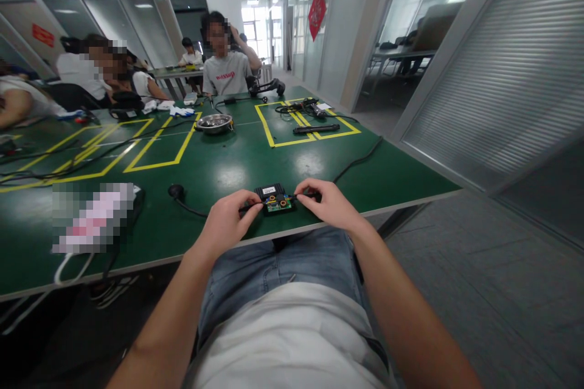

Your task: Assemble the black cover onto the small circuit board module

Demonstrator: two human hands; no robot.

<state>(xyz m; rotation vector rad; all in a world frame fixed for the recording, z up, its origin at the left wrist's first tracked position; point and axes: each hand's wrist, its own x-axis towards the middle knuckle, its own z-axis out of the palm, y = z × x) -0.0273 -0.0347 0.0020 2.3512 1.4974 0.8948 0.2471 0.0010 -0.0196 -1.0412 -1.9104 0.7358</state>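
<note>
A small green circuit board with copper-coloured ring coils lies in an opened black case near the table's front edge. Behind it is a ribbed black case half bearing a white label. My left hand pinches a black power cable at the board's left side; its round plug rests further left on the table. On the opposite side, my right hand has thumb and fingers closed on another black cable, which runs off to the back right. The exact cable ends are partly hidden by my fingers.
On the green table, a metal bowl stands ahead. Yellow tape outlines enclose cables and a black bar. A pixelated pink-white item lies left. A person sits opposite; others are at left.
</note>
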